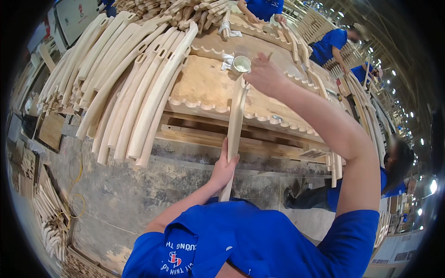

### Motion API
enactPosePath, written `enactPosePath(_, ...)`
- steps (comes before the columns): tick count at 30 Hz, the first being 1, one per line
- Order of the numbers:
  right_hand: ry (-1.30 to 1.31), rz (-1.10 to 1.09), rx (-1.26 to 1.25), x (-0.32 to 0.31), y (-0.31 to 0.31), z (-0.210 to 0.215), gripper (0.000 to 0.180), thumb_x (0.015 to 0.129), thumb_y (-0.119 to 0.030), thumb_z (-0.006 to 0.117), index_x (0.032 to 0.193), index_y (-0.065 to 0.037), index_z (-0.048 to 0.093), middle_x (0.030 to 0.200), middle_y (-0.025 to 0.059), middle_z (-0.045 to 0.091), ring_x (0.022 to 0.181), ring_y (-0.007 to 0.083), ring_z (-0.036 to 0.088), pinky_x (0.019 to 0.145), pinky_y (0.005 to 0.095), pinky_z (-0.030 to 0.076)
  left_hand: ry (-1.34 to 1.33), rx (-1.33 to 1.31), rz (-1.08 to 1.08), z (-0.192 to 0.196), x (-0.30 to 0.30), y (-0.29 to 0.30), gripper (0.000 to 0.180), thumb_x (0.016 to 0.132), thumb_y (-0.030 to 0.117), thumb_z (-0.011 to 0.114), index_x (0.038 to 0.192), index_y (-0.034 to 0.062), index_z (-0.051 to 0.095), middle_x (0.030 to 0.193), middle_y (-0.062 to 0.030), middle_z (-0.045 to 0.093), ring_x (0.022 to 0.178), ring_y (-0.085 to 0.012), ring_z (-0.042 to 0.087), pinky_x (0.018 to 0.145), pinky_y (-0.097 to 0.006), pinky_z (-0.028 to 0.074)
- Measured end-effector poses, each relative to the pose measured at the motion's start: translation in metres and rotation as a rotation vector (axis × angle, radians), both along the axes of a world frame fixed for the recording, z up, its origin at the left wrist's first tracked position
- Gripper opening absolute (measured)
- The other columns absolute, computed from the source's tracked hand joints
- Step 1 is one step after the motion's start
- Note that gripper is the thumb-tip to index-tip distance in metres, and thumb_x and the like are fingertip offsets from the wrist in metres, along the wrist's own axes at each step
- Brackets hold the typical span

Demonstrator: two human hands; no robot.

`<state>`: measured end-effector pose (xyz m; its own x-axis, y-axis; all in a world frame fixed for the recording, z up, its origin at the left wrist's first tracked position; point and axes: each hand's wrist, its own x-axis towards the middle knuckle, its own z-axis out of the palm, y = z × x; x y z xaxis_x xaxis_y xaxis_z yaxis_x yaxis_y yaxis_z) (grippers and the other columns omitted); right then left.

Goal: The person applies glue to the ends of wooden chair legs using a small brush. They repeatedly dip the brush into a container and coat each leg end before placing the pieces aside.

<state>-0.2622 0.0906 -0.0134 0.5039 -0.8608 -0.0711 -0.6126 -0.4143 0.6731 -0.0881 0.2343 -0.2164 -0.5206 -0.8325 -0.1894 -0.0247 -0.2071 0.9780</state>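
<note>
My left hand [224,167] is wrapped round the lower part of a long, pale wooden chair leg [237,109]. The piece runs away from my body, and its far end rests at the workbench. Over that far end is my right hand [265,76], its fingers closed. A thin tan tip shows above the fingers, but what they hold is too small to make out. Just left of the right hand stands a small round cup [241,64] with whitish contents, beside crumpled white paper [227,61].
Many similar curved wooden pieces [153,92] are stacked at the left of the bench [199,83], which has scalloped wooden strips [269,118]. A heap of wooden parts [181,14] lies at the back. Co-workers in blue [330,46] stand beyond and to the right. A yellow hose [79,204] lies on the floor.
</note>
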Motion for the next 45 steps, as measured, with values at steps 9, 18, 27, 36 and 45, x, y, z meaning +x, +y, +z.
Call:
enactPosePath(9, -0.037, -0.267, -0.158, -0.015, -0.009, 0.002, 0.008, 0.077, -0.010, 0.055, 0.077, -0.015, 0.061, 0.069, 0.0051, 0.060, 0.087, 0.0208, 0.059, 0.093, 0.0384, 0.030, 0.041, 0.002, -0.055, -0.007, -0.001, 0.003, 0.071, 0.095, 0.030, 0.044, 0.148, 0.0220, -0.003, 0.097, -0.0158, 0.055, 0.052, -0.0177, 0.052, 0.050, -0.030, 0.048)
enactPosePath(18, -0.427, -0.138, -0.516, -0.068, 0.033, -0.023, 0.006, 0.082, -0.019, 0.057, 0.082, -0.018, 0.063, 0.094, 0.0010, 0.064, 0.086, 0.0210, 0.061, 0.080, 0.0403, 0.042, 0.312, 0.251, -0.122, -0.024, 0.006, -0.003, 0.063, 0.098, 0.023, 0.036, 0.147, 0.0315, -0.003, 0.083, -0.0096, 0.047, 0.047, -0.0159, 0.049, 0.040, -0.028, 0.046)
enactPosePath(27, -1.199, -0.560, -0.349, -0.089, 0.052, -0.090, 0.018, 0.086, -0.030, 0.058, 0.087, -0.013, 0.065, 0.079, 0.0067, 0.065, 0.076, 0.0277, 0.062, 0.064, 0.0408, 0.049, 0.296, 0.277, -0.132, -0.018, 0.009, -0.005, 0.064, 0.098, 0.024, 0.038, 0.147, 0.0306, -0.003, 0.083, -0.0083, 0.047, 0.048, -0.0146, 0.048, 0.042, -0.026, 0.045)
enactPosePath(36, -1.156, -0.450, -0.513, -0.087, 0.043, -0.099, 0.012, 0.083, -0.024, 0.062, 0.082, -0.013, 0.061, 0.078, 0.0032, 0.060, 0.076, 0.0249, 0.061, 0.064, 0.0390, 0.049, 0.253, 0.241, -0.149, -0.021, 0.011, -0.008, 0.061, 0.098, 0.027, 0.033, 0.146, 0.0291, -0.005, 0.084, -0.0095, 0.049, 0.047, -0.0162, 0.050, 0.041, -0.028, 0.046)
enactPosePath(45, -0.948, -0.293, -0.744, -0.085, 0.035, -0.104, 0.009, 0.079, -0.017, 0.062, 0.077, -0.012, 0.055, 0.074, 0.0019, 0.055, 0.074, 0.0226, 0.058, 0.063, 0.0388, 0.047, 0.272, 0.286, -0.136, -0.017, 0.010, -0.006, 0.062, 0.098, 0.022, 0.035, 0.147, 0.0295, -0.003, 0.083, -0.0088, 0.047, 0.048, -0.0150, 0.049, 0.042, -0.027, 0.046)
